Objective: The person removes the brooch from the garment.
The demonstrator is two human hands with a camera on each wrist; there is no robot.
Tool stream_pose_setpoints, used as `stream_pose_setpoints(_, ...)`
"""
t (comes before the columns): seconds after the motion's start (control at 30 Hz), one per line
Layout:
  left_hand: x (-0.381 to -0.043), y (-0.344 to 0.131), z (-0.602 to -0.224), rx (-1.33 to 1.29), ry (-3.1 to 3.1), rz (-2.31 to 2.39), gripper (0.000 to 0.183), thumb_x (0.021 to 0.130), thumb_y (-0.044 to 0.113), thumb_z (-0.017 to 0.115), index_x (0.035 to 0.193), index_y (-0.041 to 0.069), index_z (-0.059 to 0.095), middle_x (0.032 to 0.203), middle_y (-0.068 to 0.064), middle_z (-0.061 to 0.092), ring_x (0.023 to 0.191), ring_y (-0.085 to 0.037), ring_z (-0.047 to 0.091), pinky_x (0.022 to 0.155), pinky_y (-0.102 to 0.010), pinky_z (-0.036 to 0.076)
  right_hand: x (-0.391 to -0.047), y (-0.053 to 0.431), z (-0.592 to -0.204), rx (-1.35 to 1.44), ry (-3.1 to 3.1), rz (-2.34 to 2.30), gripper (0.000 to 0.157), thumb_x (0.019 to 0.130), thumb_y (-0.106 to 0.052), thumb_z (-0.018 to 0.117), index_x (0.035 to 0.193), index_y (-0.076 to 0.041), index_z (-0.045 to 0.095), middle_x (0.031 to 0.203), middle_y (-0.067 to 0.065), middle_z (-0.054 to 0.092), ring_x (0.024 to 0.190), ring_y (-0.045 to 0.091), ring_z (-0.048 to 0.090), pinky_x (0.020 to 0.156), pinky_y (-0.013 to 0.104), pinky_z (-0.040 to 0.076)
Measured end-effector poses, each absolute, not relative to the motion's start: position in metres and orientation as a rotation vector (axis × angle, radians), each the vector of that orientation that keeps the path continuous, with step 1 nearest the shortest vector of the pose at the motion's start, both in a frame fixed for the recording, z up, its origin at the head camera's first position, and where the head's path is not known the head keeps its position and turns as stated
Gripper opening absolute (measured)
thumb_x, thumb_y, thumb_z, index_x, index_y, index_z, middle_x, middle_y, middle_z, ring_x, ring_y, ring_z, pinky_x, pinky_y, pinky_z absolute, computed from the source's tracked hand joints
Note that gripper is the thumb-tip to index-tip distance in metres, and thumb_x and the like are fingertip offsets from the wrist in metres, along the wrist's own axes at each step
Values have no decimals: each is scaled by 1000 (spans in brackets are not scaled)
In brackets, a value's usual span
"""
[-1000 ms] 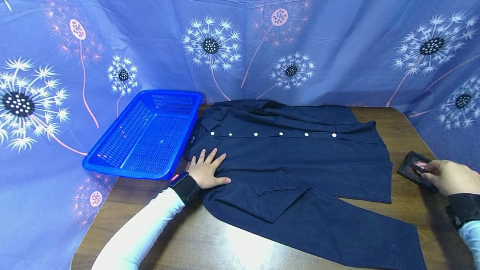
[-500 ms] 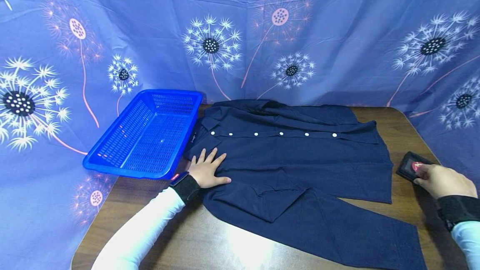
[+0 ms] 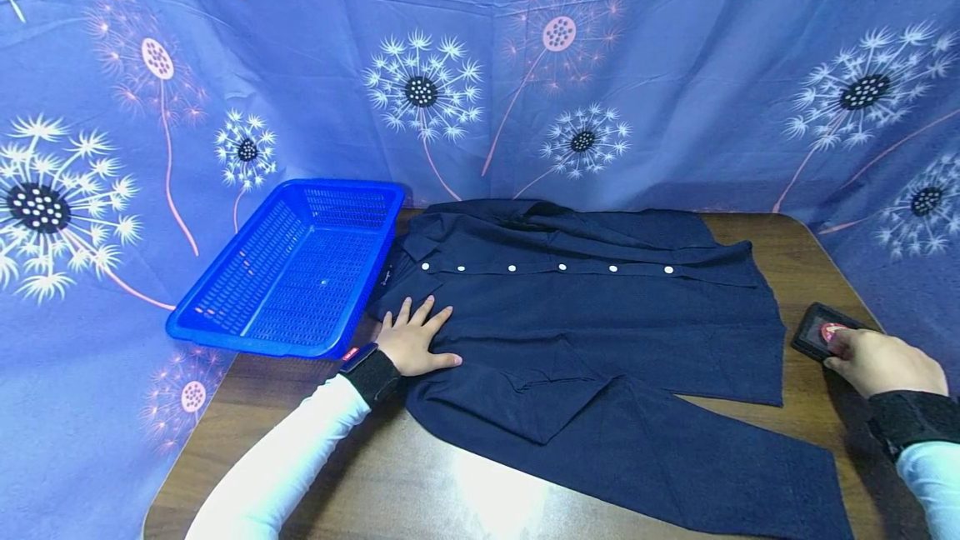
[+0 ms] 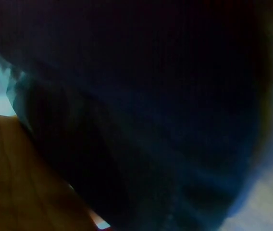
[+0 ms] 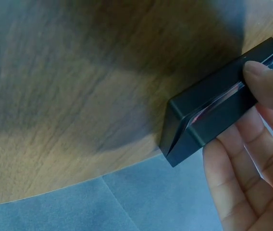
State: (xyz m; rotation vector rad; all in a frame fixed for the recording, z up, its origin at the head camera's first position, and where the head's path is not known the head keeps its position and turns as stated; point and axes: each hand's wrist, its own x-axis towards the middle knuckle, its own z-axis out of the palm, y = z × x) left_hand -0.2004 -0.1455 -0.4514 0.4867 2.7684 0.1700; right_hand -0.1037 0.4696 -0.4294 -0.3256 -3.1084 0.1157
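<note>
A dark navy button-up shirt [image 3: 600, 315] lies spread on the table, with white buttons along its front and its collar toward the left. My left hand [image 3: 414, 344] rests flat on it near the collar, fingers spread. In the left wrist view, dark blurred cloth [image 4: 141, 96] covers most of the picture. At the table's right side, my right hand [image 3: 888, 362] holds a small flat black box [image 3: 810, 332] with a red and white round mark on its face. The right wrist view shows the thumb on one long edge of the box and fingers beneath.
A blue perforated plastic basket [image 3: 345, 340] stands at the left, beside the collar. The brown wooden table [image 3: 780, 232] has a rounded right edge near the black box. Behind hangs a blue curtain [image 3: 300, 48] with dandelion prints.
My right hand has shifted slightly to the left, and the box has turned so its red mark shows more. My left hand and the shirt have stayed in place.
</note>
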Motion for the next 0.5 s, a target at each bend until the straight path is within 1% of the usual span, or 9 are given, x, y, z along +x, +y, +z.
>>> stream_pose_setpoints(0.13, -200, -145, -452, 484, 2774, 171, 90, 82, 72, 57, 155, 30, 26, 165, -10, 14, 150, -47, 6, 115, -70, 11, -104, 470, -430, -338, -3121, 105, 29, 73, -9, 78, 88, 8, 60, 68, 24, 60, 59, 39, 57, 52, 54, 43)
stream_pose_setpoints(0.3, -199, -143, -451, 493, 2776, 170, 91, 81, 72, 58, 155, 29, 27, 165, -11, 15, 150, -47, 7, 115, -69, 12, -101, 470, -431, -348, -3140, 112, 25, 74, -9, 77, 84, 7, 61, 64, 20, 59, 57, 33, 55, 50, 51, 43)
stream_pose_setpoints(0.37, -198, -143, -448, 494, 2777, 181, 91, 81, 71, 59, 155, 28, 28, 165, -11, 16, 149, -48, 8, 115, -69, 13, -102, 469, -431, -352, -3149, 132, 27, 74, -10, 77, 86, 8, 61, 65, 21, 60, 57, 34, 56, 51, 51, 43)
stream_pose_setpoints(0.47, -197, -142, -444, 498, 2780, 210, 90, 81, 69, 61, 154, 25, 31, 164, -14, 18, 149, -48, 10, 116, -67, 15, -103, 467, -429, -331, -3135, 151, 23, 78, -13, 73, 78, 4, 59, 61, 15, 56, 56, 30, 53, 50, 48, 41)
stream_pose_setpoints(0.5, -197, -141, -443, 495, 2776, 210, 90, 81, 69, 61, 154, 25, 31, 164, -14, 18, 149, -48, 10, 116, -66, 15, -104, 466, -427, -330, -3131, 155, 22, 80, -14, 71, 78, 4, 59, 60, 14, 56, 55, 30, 53, 49, 48, 41)
